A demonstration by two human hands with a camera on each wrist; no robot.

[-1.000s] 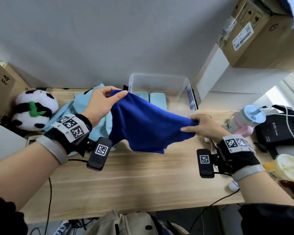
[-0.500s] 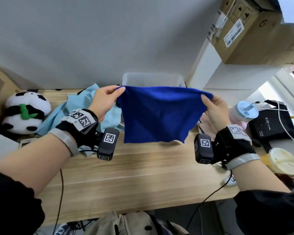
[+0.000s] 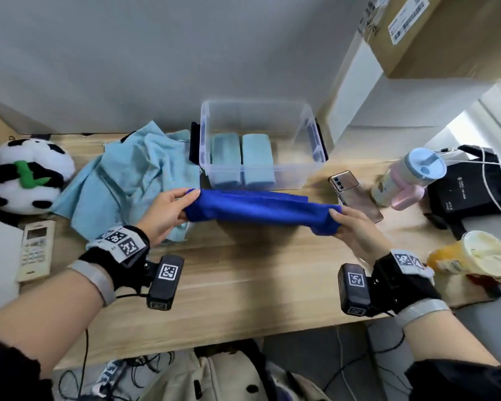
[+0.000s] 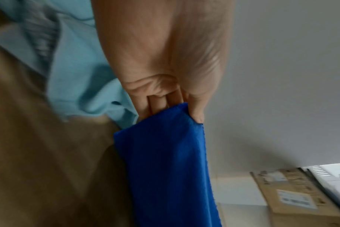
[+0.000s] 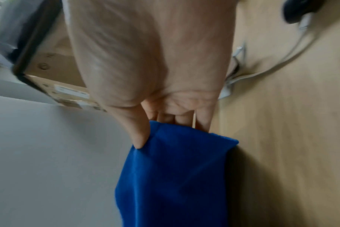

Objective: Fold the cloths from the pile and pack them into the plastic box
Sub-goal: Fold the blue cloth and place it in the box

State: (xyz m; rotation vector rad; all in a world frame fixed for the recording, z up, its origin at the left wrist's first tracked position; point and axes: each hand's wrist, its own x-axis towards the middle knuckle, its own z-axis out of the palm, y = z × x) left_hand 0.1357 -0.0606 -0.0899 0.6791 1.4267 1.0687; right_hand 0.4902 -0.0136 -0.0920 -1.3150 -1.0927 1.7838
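Observation:
A dark blue cloth (image 3: 261,209) stretches low over the wooden table between my two hands, just in front of the clear plastic box (image 3: 307,146). My left hand (image 3: 174,209) pinches its left end, thumb on top (image 4: 196,116), and the blue cloth (image 4: 165,161) runs away from the fingers. My right hand (image 3: 347,224) pinches the right end; in the right wrist view the thumb (image 5: 140,138) presses the blue cloth (image 5: 175,176) against the fingers. Two folded light blue cloths (image 3: 242,159) lie in the box. A pile of light blue cloths (image 3: 128,175) lies left of it.
A panda plush (image 3: 26,172) and a remote control (image 3: 36,250) sit at the left. A phone (image 3: 356,195), a pink and blue cup (image 3: 408,178), a black device (image 3: 469,192) and a yellow drink cup (image 3: 475,256) crowd the right side. Cardboard boxes (image 3: 434,33) sit up high.
Both hands have come down from chest height toward the table. The blue cloth, held up as a hanging sheet before, now lies low as a narrow band between them.

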